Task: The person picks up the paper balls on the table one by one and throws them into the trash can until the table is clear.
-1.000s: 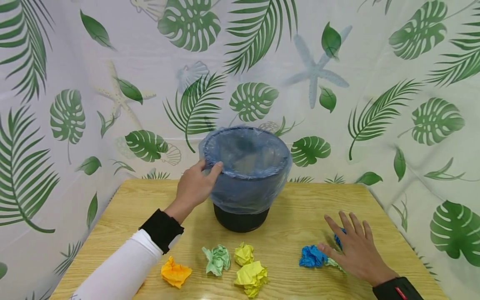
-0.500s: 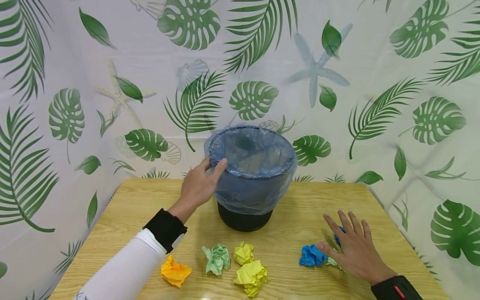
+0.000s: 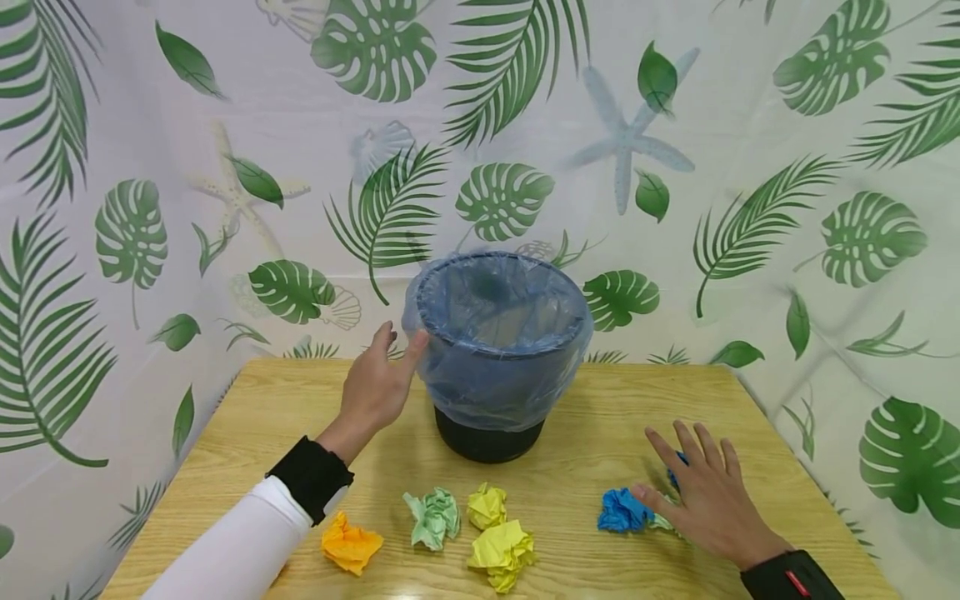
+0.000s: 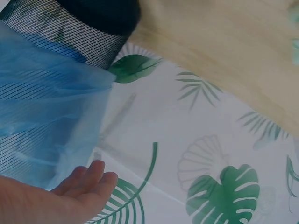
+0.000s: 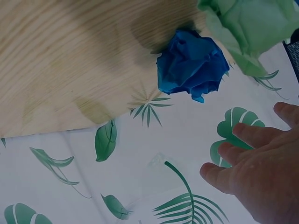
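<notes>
A black mesh trash can (image 3: 489, 437) stands upright toward the back of the table, lined with a translucent blue plastic bag (image 3: 498, 387) folded over its rim. My left hand (image 3: 377, 383) is just left of the can, thumb and fingers spread apart near the bag's edge and holding nothing. In the left wrist view its fingers (image 4: 96, 179) lie beside the bag. My right hand (image 3: 708, 496), fingers spread, hovers over crumpled paper at the right: a blue ball (image 3: 624, 510), another blue ball (image 5: 191, 65) and a light green one (image 5: 254, 28), partly hidden by the hand in the head view.
Along the table's front lie an orange paper ball (image 3: 351, 543), a light green one (image 3: 432, 518) and two yellow ones (image 3: 487, 506), one nearer the front. A leaf-patterned curtain (image 3: 510, 125) encloses the back and sides of the wooden table (image 3: 300, 408).
The trash can shifted slightly right while my left hand held its rim. The left hand has since let go and drawn back left. My right hand has stayed nearly still.
</notes>
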Demonstrator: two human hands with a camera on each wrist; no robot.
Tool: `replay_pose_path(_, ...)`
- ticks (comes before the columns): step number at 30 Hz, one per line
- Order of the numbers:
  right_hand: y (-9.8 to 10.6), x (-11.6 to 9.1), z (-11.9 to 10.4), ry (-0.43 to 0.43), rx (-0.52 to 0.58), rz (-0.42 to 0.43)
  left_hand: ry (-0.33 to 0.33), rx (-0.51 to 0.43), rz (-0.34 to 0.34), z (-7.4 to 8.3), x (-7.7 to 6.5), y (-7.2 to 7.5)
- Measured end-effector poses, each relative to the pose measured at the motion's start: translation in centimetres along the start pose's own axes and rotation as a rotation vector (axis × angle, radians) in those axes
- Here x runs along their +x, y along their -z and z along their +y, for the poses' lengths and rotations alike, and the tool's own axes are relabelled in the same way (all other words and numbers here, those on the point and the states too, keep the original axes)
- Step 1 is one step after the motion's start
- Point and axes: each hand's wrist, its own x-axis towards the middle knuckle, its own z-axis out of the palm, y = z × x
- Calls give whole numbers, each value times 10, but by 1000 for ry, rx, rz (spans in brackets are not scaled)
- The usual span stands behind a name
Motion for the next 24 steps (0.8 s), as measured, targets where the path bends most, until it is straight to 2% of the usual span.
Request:
replay_pose_path(3,-1,1,0,1,1,-5,-29,87,2,-14,-4,1)
replay_pose_path(8,-2,2,-3,4,13,-17,-106,329,-34,-45,-16,2)
replay_pose_path(11,-1,3,-6,16,18,-9,-124,431,-59,-64,-25,2)
replay_pose_path(16,-1,4,-8,24,11,-5,-151,535,-65,-87,-36,3)
replay_pose_path(24,-4,5,-11,43,9,-3,-162,624,-75,-106,-49,5)
